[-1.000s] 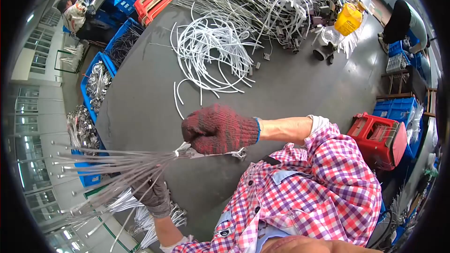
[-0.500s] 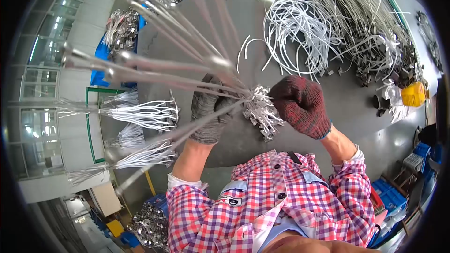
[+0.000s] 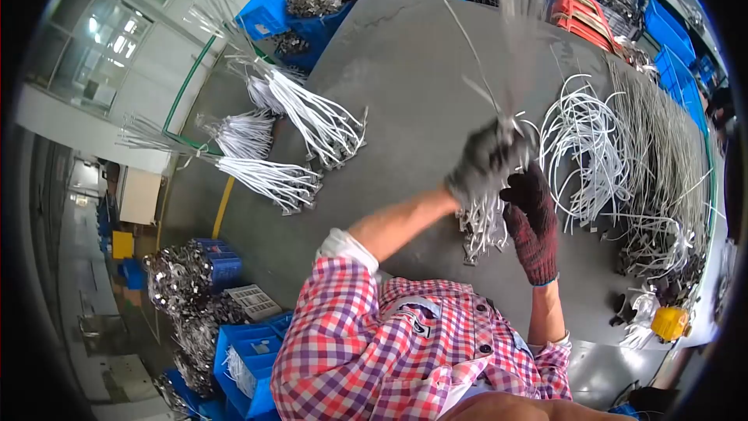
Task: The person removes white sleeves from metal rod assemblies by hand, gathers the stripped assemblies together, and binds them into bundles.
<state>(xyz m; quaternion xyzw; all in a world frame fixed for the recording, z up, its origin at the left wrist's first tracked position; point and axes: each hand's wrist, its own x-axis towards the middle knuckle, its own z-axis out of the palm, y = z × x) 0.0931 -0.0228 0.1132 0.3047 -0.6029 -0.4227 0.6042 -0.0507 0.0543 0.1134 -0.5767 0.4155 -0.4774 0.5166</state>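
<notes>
My left hand (image 3: pixel 492 157), in a grey glove and blurred by motion, is closed around the neck of a bundle of thin metal wires (image 3: pixel 518 39). The wires rise away from me, smeared, and one strays off to the left. Below the glove hang the bundle's white-sleeved ends (image 3: pixel 483 226) with small metal clips. Right beside them is my right hand (image 3: pixel 534 226) in a dark red and black glove. Its fingers bend toward the bundle just under my left hand; what they pinch is hidden.
Tied bundles of white-sleeved wires (image 3: pixel 312 113) lie at the table's left edge by a green frame (image 3: pixel 187 90). Loose white sleeves (image 3: pixel 588 152) and long wires (image 3: pixel 662 125) cover the right side. Blue bins (image 3: pixel 261 12), a red crate (image 3: pixel 584 19) and a yellow container (image 3: pixel 668 323) stand around.
The view has turned, so the table's far bins show. The wires fanning left now point away from me. My left hand has come across the bundle's neck, and my right hand has tilted upward.
</notes>
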